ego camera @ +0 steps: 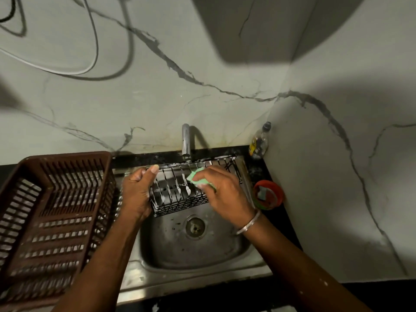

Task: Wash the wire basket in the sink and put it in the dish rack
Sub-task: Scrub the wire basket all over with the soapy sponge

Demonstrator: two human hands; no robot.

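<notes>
A black wire basket (180,200), streaked with white soap foam, is held tilted over the steel sink (180,251). My left hand (137,192) grips its left end, thumb over the top rim. My right hand (222,194) pinches a green sponge (198,177) and presses it against the basket's wires near the middle. The brown plastic dish rack (51,217) stands on the counter just left of the sink, with nothing in it.
A chrome tap (186,143) rises behind the basket; no water is visible from it. A red tub (268,194) sits on the black counter right of the sink, a small bottle (258,143) in the corner. Marble walls close off the back and right.
</notes>
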